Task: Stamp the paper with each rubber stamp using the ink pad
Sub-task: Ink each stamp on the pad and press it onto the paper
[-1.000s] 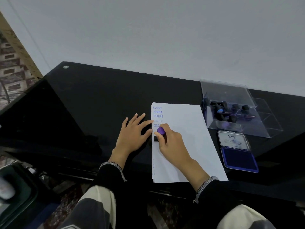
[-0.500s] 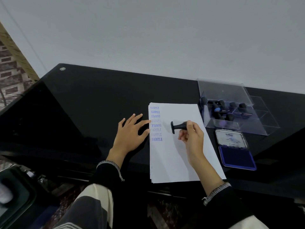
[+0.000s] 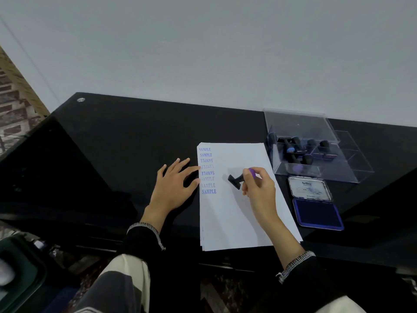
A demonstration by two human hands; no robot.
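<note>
A stack of white paper [image 3: 237, 218] lies on the black table, with a column of several blue SAMPLE prints [image 3: 208, 172] down its left edge. My right hand [image 3: 259, 188] grips a black rubber stamp [image 3: 235, 180] with a purple cap, held tilted above the paper's middle, its base pointing left. My left hand [image 3: 172, 187] lies flat on the table, fingertips touching the paper's left edge. The open blue ink pad [image 3: 317, 213] sits right of the paper, its lid [image 3: 310, 188] folded back.
A clear plastic box [image 3: 316, 154] with several more black stamps stands behind the ink pad, its lid raised. The glossy black table [image 3: 112, 143] runs to a white wall. The table's front edge is near my lap.
My right hand lifted the stamp off the paper's left edge, leaving a fresh SAMPLE print, and carried it right toward the middle. The left hand stayed put.
</note>
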